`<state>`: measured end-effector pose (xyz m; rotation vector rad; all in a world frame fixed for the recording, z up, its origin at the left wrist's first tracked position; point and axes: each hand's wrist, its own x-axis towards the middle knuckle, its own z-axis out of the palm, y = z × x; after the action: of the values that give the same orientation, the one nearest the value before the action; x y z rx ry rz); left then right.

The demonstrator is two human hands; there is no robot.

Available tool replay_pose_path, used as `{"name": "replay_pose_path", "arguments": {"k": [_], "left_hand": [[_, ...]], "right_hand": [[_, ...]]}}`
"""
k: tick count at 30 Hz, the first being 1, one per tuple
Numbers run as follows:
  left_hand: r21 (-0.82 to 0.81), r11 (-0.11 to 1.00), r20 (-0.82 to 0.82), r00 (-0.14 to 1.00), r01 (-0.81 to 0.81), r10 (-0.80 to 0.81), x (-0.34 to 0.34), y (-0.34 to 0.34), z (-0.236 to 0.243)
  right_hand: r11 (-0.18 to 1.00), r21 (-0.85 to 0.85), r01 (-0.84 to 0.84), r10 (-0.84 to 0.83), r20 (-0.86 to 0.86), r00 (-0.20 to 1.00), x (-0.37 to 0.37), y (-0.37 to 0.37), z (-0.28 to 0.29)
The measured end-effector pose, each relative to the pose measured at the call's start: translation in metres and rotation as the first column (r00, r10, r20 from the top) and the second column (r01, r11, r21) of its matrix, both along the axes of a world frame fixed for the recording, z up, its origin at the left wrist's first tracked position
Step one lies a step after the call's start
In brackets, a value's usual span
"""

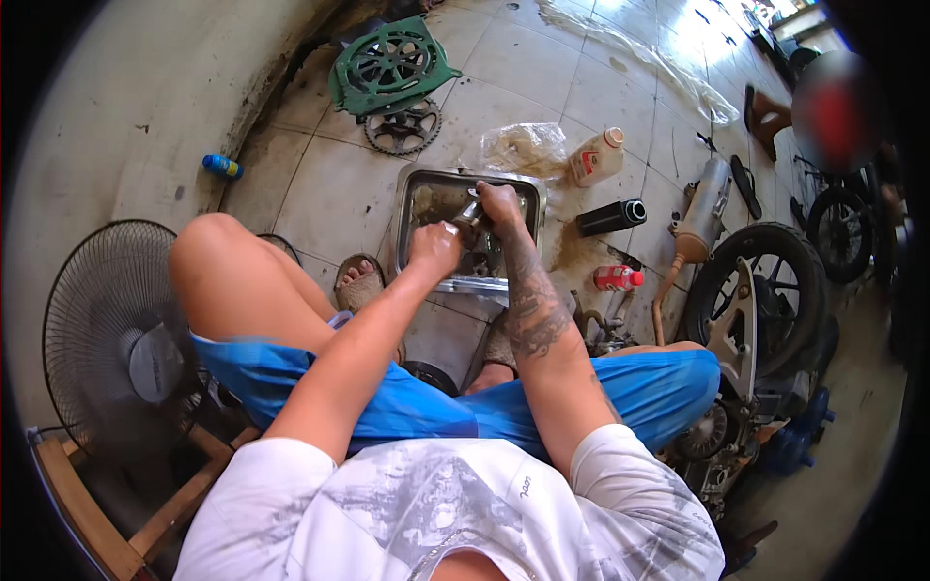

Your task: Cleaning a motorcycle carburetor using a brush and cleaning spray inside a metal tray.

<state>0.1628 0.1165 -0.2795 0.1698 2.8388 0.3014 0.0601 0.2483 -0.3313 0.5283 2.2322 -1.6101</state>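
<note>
Between my feet on the tiled floor lies a rectangular metal tray (399,218) with murky, brownish liquid and some dark parts in it. Over the tray, my left hand (434,249) and my right hand (500,203) are both closed around a shiny metal part (469,214). My fingers cover much of this part, so its exact kind does not show. The left hand grips its nearer left side, while the right hand is at its far right end.
A clear plastic bag (523,150), a whitish jug (597,157), a black container (612,218) and a red bottle (618,279) surround the tray. Beyond are a green frame (387,68) and sprocket (404,128). A fan (116,329) stands left; a muffler (704,208) and wheel (756,295) lie right.
</note>
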Motion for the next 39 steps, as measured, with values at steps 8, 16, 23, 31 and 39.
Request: {"name": "replay_pose_path", "arguments": {"k": [8,16,23,31,39], "left_hand": [[0.076,0.997,0.067,0.997,0.023,-0.028,-0.004,0.013,0.023],[0.143,0.986,0.340,0.940,-0.090,0.036,-0.008,0.020,0.043],[0.764,0.449,0.505,0.863,-0.463,0.031,0.003,0.007,0.038],[0.739,0.380,0.595,0.804,-0.556,0.020,-0.022,0.008,0.058],[0.643,0.117,0.761,0.617,-0.756,-0.200,-0.005,0.012,0.070]], "right_hand": [[0.999,-0.028,0.029,-0.028,0.042,0.999,0.004,0.019,0.001],[0.977,-0.188,0.097,-0.104,-0.026,0.994,0.006,0.024,-0.012],[0.784,-0.612,0.102,-0.182,-0.070,0.981,0.009,0.011,0.016],[0.506,-0.843,0.185,-0.120,0.143,0.982,0.010,0.001,0.062],[0.095,-0.893,0.441,-0.185,0.419,0.889,0.002,0.007,0.062]]}}
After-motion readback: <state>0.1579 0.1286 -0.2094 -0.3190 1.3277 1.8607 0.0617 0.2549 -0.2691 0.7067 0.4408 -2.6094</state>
